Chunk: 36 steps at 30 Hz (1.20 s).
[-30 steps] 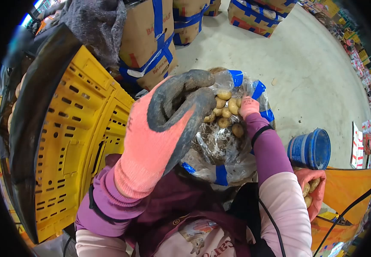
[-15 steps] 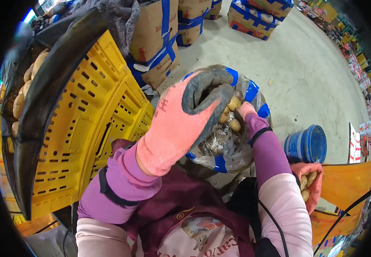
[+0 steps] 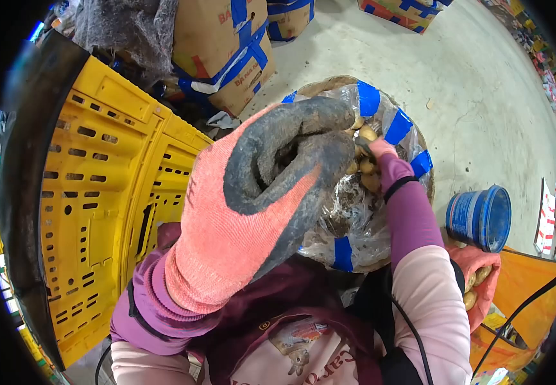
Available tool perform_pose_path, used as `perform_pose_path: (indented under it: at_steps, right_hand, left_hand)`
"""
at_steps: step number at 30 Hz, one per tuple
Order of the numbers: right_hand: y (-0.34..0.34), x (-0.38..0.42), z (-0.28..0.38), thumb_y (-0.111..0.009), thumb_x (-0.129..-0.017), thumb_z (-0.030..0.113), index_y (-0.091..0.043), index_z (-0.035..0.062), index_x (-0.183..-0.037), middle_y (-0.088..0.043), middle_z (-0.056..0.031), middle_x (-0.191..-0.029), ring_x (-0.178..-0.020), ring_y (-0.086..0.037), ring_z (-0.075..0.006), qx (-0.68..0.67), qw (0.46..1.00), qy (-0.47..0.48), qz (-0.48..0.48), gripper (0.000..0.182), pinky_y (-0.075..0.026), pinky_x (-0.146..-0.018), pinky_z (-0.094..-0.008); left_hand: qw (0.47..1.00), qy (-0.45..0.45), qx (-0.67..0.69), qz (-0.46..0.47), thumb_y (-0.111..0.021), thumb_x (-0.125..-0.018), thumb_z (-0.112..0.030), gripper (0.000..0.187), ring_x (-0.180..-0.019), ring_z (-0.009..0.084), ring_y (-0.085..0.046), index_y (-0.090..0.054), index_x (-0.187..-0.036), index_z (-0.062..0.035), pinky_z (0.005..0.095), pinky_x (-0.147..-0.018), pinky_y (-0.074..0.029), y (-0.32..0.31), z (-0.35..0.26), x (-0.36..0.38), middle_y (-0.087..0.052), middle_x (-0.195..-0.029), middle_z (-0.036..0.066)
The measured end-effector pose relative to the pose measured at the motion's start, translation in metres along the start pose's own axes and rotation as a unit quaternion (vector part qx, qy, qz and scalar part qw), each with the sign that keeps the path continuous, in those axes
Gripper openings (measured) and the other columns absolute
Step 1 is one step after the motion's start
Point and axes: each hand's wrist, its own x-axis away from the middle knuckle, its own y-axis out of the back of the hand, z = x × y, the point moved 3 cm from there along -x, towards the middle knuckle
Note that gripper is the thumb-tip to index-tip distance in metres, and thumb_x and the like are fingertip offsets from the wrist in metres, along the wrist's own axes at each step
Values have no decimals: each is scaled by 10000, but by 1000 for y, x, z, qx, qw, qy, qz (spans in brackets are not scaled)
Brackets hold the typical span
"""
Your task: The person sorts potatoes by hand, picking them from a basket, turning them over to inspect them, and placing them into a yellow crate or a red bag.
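Observation:
My left hand (image 3: 268, 186), in a pink glove with a dirty dark-grey coated palm, is raised close to the camera. Its fingers and thumb curl round into a loop; whatever may be inside is hidden. Behind it stands a round-looking carton (image 3: 412, 131) lined with clear plastic and taped in blue. Several potatoes (image 3: 369, 165) lie in it beside crumpled clear film (image 3: 348, 199). My right hand (image 3: 384, 149), in the same kind of glove, reaches into the carton and touches the potatoes. Its fingertips are partly hidden among them.
A yellow slotted crate (image 3: 108, 192) with a black edge rises at my left. Taped banana cartons (image 3: 220, 58) stack at the back. To the right are a blue bucket (image 3: 480, 218), a pink sack (image 3: 483, 301) of potatoes, and orange sheeting (image 3: 528, 289).
My left hand has come nearer the camera and appears larger, lower and further left. My right hand stays in the carton among the potatoes. The view has shifted.

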Motion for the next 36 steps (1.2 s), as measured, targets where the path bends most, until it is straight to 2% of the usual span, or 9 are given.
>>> perform_pose_path:
  at_steps: [8, 13, 21, 23, 24, 27, 28, 31, 36]
  right_hand:
    - [88, 176, 91, -630, -863, 478, -512, 1, -1316, -657, -167, -1137, -905, -690, -264, -538, 651, 138, 518, 669, -600, -713, -365]
    - [135, 328, 115, -647, -857, 389, -408, 51, -1426, -594, -197, -1277, -960, -683, -319, -659, 522, 216, 497, 704, -608, -658, -386]
    - [141, 420, 100, -465, -983, 451, -477, 75, -1358, -689, -128, -1021, -586, -642, -148, -708, 599, 189, 322, 531, -457, -409, -206]
    - [141, 422, 93, -351, -1026, 443, -484, 97, -1355, -697, -119, -902, -466, -580, -115, -659, 658, 268, 247, 495, -399, -347, -183]
    - [138, 423, 92, -335, -1020, 482, -489, 114, -1352, -684, -103, -847, -389, -532, -120, -721, 508, 202, 426, 519, -381, -313, -208]
    - [117, 402, 85, -331, -1017, 502, -480, 117, -1363, -685, -89, -850, -384, -528, -131, -698, 552, 215, 403, 539, -383, -313, -215]
    - [116, 407, 90, -342, -1010, 520, -466, 108, -1374, -700, -93, -917, -426, -566, -144, -652, 384, 255, 602, 564, -425, -351, -215]
    - [107, 400, 90, -349, -997, 553, -459, 112, -1378, -705, -109, -984, -500, -625, -157, -658, 588, 163, 440, 594, -478, -406, -217]
    - [108, 403, 108, -343, -908, 741, -495, 123, -1354, -695, -142, -1033, -598, -683, -208, -689, 546, 174, 443, 776, -533, -424, -261]
  left_hand:
    - [995, -90, 29, -32, -667, -888, -88, 234, -859, 128, -633, -653, -1097, 16, 274, -814, -510, -7, 7, 3, -698, -955, 73]
    - [984, -118, 53, 119, -770, -811, -139, 673, -1162, 172, -545, -448, -1386, -4, 306, -1011, -435, -32, 14, 20, -566, -1290, 131]
    - [922, -304, -227, 74, -849, -731, -263, 855, -1236, 279, -514, -395, -1399, 17, 366, -1046, -420, -52, 9, 43, -513, -1339, 181]
    - [989, 38, 33, 140, -745, -852, -221, 496, -1082, 246, -595, -563, -1256, 0, 338, -944, -472, -47, 7, 42, -625, -1163, 145]
    - [992, -46, 1, 117, -640, -934, -182, 270, -975, 199, -617, -641, -1143, -11, 316, -873, -487, -37, 19, 37, -667, -1023, 98]
    - [964, -207, -131, 100, -622, -949, -198, 293, -1001, 167, -604, -624, -1179, -17, 315, -885, -482, -35, 9, 39, -660, -1069, 81]
    - [964, -206, -134, 98, -622, -949, -198, 293, -1001, 167, -604, -624, -1179, -17, 315, -885, -482, -38, 9, 41, -660, -1069, 81]
    - [971, -206, -19, 122, -616, -950, -211, 310, -1008, 177, -606, -618, -1192, -17, 317, -899, -479, -57, 7, 51, -655, -1089, 97]
    - [836, -375, -392, 89, -556, -949, -163, 342, -842, 234, -691, -584, -1248, 0, 371, -779, -521, -36, 42, 12, -707, -923, 161]
